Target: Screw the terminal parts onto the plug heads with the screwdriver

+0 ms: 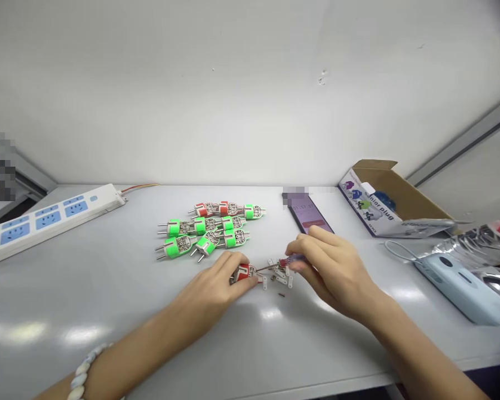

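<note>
My left hand (210, 289) grips a small two-pin plug with a red core (244, 273) at the table's middle. My right hand (331, 269) is shut on a slim screwdriver with a red and dark handle (287, 261), whose thin shaft reaches the plug's top. Between my hands lie several small white plug parts (281, 276), and a tiny brown screw (281, 294) rests just below them. Farther back sits a heap of assembled plugs with green and red cores (208, 230), their metal pins and inner frames showing.
A white power strip (54, 218) lies at the back left. A phone (310, 218) sits behind my right hand, and an open printed cardboard box (385, 200) stands at the back right. A pale blue power bank (458, 286) and foil bags (475, 240) lie to the right.
</note>
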A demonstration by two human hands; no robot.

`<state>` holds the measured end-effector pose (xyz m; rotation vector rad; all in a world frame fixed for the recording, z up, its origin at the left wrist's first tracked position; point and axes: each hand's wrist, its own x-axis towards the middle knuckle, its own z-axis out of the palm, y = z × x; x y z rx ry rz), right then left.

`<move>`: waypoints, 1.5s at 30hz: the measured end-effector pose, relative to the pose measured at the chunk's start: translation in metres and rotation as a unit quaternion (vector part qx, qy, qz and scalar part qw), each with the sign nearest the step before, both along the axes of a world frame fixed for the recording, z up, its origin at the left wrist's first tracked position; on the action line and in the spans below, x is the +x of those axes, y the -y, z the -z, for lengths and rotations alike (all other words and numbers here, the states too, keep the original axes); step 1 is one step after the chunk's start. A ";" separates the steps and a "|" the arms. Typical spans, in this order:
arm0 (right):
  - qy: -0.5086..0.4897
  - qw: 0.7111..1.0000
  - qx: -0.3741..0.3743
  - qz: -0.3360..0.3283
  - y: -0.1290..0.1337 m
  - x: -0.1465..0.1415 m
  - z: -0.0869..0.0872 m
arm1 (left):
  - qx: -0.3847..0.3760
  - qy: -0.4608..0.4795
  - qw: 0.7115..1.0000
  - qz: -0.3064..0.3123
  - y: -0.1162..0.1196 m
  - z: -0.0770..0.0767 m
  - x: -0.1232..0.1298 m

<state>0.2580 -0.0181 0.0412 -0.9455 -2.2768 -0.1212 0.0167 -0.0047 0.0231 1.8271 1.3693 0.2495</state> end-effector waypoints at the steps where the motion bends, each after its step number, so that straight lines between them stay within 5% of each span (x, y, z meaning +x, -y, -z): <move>1: 0.000 0.999 -0.031 -0.013 0.001 0.000 -0.002 | 0.000 0.002 1.000 0.002 0.000 0.001 0.000; 4: 0.005 0.996 -0.081 -0.027 0.002 0.000 -0.005 | 0.007 0.008 1.000 0.018 0.000 0.005 -0.003; 11: 0.028 0.999 0.043 0.008 -0.001 0.000 0.000 | 0.042 0.000 0.998 0.040 0.001 0.008 -0.004; 17: 0.025 0.996 -0.085 -0.031 0.004 -0.001 -0.005 | 0.112 0.001 0.989 0.098 -0.001 0.019 -0.009; 23: 0.041 0.998 0.048 0.005 0.002 -0.001 -0.001 | 0.246 -0.001 0.953 0.175 -0.002 0.030 -0.015; 30: 0.043 0.992 -0.111 -0.031 0.006 0.001 -0.005 | 0.177 0.001 0.977 0.122 -0.001 0.023 -0.010; 37: 0.067 0.996 0.052 0.017 0.002 0.000 -0.001 | 0.260 0.008 0.949 0.179 -0.002 0.026 -0.014; 42: 0.072 0.995 -0.076 -0.007 0.006 0.000 -0.006 | 0.217 -0.009 0.966 0.140 -0.001 0.023 -0.011; 45: 0.070 0.992 -0.109 -0.002 0.009 0.000 -0.008 | 0.262 -0.006 0.950 0.169 -0.002 0.027 -0.013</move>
